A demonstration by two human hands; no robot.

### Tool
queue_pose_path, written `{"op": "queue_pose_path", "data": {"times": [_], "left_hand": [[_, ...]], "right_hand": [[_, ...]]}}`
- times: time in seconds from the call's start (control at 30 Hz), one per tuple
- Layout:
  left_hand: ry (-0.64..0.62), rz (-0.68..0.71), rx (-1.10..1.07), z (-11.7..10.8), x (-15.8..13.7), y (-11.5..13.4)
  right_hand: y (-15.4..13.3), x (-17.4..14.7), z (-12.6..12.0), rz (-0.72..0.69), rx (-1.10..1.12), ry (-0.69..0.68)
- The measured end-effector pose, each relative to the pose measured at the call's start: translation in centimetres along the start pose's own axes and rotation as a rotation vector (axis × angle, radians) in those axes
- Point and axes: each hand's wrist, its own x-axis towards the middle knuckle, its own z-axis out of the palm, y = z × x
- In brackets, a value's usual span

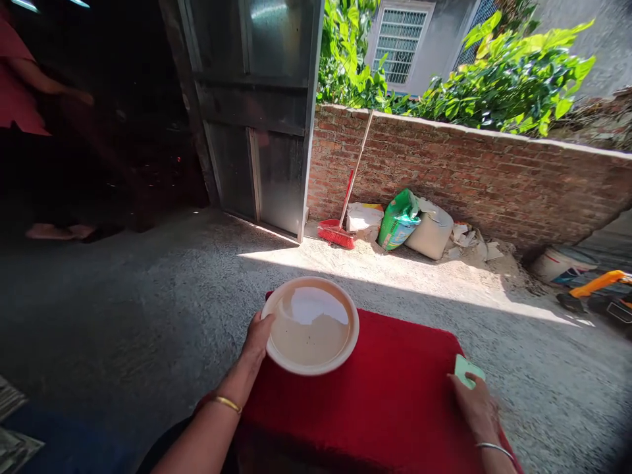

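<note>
A round pale basin [309, 363] rests at the far left part of a table covered in red cloth [395, 388]. Liquid in it mirrors the bright sky, and a few dark specks show in the liquid. My left hand [257, 334] grips the basin's left rim, thumb over the edge; a gold bangle circles that wrist. At the table's right edge, my right hand [471, 395] is closed on a light green flat piece [463, 370] with rounded corners, whose kind I cannot make out. A silver bangle is on the right wrist.
Beyond the table lies a concrete floor [212, 283]. A metal door [257, 125] stands before a brick wall [444, 158]. Along the wall are a red broom [338, 237], a green sack [397, 220], a white sack [432, 227] and a bucket [563, 263]. A person [24, 85] stands at left.
</note>
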Motion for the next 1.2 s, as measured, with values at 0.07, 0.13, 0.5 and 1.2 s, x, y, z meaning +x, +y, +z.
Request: {"op": "queue_pose_path", "data": {"times": [0.07, 0.13, 0.5, 1.2], "left_hand": [[0.005, -0.005, 0.007, -0.1, -0.2, 0.2], [0.007, -0.01, 0.01, -0.2, -0.4, 0.5], [0.019, 0.0, -0.037, 0.6, -1.8, 1.4], [-0.007, 0.016, -0.059, 0.3, -0.7, 0.1]], "right_hand": [[-2.4, -3.1, 3.1, -0.086, 0.059, -0.088], [-5.0, -6.6, 6.0, -0.244, 0.136, -0.225], [-0.2, -2.0, 1.4, 0.022, 0.188, -0.101], [2.3, -1.7, 1.4, 0.076, 0.096, -0.067]]}}
